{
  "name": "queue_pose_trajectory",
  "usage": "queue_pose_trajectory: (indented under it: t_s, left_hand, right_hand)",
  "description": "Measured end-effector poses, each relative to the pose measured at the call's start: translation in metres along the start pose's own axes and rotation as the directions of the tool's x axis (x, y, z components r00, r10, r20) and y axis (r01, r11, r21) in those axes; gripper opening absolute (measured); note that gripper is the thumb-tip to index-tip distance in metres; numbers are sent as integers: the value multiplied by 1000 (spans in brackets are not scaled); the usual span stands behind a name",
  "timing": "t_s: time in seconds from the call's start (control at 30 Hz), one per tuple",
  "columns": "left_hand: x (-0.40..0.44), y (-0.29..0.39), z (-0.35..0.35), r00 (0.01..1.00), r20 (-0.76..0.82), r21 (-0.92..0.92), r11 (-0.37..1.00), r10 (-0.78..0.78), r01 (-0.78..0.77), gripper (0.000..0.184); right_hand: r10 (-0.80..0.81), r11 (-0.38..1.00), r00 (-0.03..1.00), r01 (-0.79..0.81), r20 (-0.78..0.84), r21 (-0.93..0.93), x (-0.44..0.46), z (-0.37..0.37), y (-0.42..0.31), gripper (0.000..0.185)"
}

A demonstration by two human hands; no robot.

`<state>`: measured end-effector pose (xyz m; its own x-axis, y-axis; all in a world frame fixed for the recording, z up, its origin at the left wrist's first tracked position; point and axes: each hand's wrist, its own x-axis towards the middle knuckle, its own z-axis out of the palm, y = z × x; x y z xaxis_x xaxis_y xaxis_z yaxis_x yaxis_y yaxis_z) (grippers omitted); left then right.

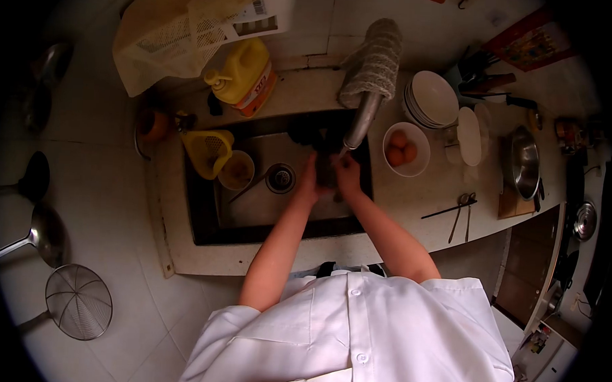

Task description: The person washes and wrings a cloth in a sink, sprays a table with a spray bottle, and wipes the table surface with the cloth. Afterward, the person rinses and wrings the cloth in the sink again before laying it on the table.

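Both hands are over the sink (251,213), below the faucet (363,122), whose neck is wrapped in a knitted cloth (381,55). My left hand (309,181) and my right hand (348,175) close in from either side on a dark object (327,171), too dim to name. The right fingers are bent near the faucet's mouth. A small bowl (236,170) and a yellow strainer basket (209,152) are in the sink's left part, beside the drain (280,178).
Right of the sink are a bowl of eggs (414,169), stacked plates (436,98), spoons (461,216) and a metal basin (524,165). A yellow jug (246,74) stands behind the sink. Ladles and a wire skimmer (79,302) hang at the left.
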<state>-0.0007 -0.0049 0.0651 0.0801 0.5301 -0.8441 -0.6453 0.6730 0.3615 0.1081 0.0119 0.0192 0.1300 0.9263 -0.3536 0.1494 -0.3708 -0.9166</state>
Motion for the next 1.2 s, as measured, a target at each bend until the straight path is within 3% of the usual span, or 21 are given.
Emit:
queue_pose_trajectory:
  t_s: [0.07, 0.1, 0.17, 0.2, 0.27, 0.37, 0.4, 0.47, 0.6, 0.7, 0.77, 0.8, 0.83, 0.9, 0.97, 1.0, 1.1, 1.17, 1.2]
  left_hand:
    - [27, -13, -8, 988, 146, -48, 998, 58, -51, 46]
    - [35, -18, -10, 988, 146, -51, 997, 56, -49, 46]
    - [52, -26, -11, 975, -46, 169, 964, 218, -208, 43]
    - [75, -38, -16, 975, -47, 169, 964, 217, -206, 43]
    - [104, -52, -25, 887, -70, 280, 862, 456, -421, 44]
    - [47, -28, -4, 779, -8, 518, 668, 628, -533, 50]
    - [44, -27, -2, 779, -10, 519, 669, 627, -532, 50]
    - [39, -24, 1, 832, -126, 637, 687, 541, -350, 52]
    - [44, -26, -4, 806, -108, 627, 669, 582, -399, 52]
    - [37, -21, -3, 865, -89, 692, 656, 493, -302, 51]
    - [49, -27, -11, 822, -1, 774, 521, 570, -360, 50]
    - [48, -27, -13, 822, -1, 774, 521, 569, -359, 50]
    - [45, -25, -16, 842, 75, 719, 556, 533, -417, 49]
    - [38, -20, -17, 852, 152, 658, 592, 501, -465, 48]
    - [30, -12, -15, 888, 165, 754, 526, 429, -394, 47]
    - [29, -10, -17, 888, 165, 754, 526, 429, -394, 47]
    - [21, -9, -22, 897, 290, 670, 599, 333, -439, 46]
    - [11, -13, -23, 942, 244, 220, 933, 229, -284, 50]
    - [11, -11, -25, 942, 245, 220, 933, 229, -284, 50]
  right_hand:
    - [-115, 991, 992, 118, 53, -64, -8, 9, 0, 26]
    - [-114, 991, 992, 118, 54, -67, -13, 14, -4, 26]
    - [-144, 984, 988, 136, -63, -117, -23, 22, -18, 31]
    - [-143, 984, 988, 135, -63, -118, -23, 23, -18, 31]
    - [-349, 913, 925, 299, -151, -278, -19, 26, -13, 39]
    - [-309, 893, 947, 257, -89, -368, -2, 27, 14, 44]
    - [-308, 894, 947, 257, -87, -368, 0, 26, 13, 44]
    - [-18, 972, 999, 11, -28, -235, 2, 26, 11, 46]
    - [33, 965, 999, -43, -41, -258, 7, 26, 13, 47]
    - [123, 951, 990, -139, -74, -275, 6, 24, 8, 47]
    - [232, 929, 973, -221, 0, -298, 17, 25, 27, 42]
    - [232, 928, 973, -222, -1, -299, 11, 22, 13, 42]
    - [403, 907, 913, -388, 70, -166, -1, 15, -13, 40]
    - [546, 836, 821, -547, 165, -45, -3, 11, -18, 38]
    - [632, 707, 673, -704, 384, 71, 12, 7, 7, 41]
    - [631, 707, 673, -704, 385, 71, 11, 4, -3, 41]
    - [743, 650, 649, -758, 163, 55, 11, -5, -22, 43]
    - [471, 662, 795, -605, 381, 443, 27, -5, 21, 37]
    - [471, 662, 796, -604, 380, 444, 28, -3, 24, 37]
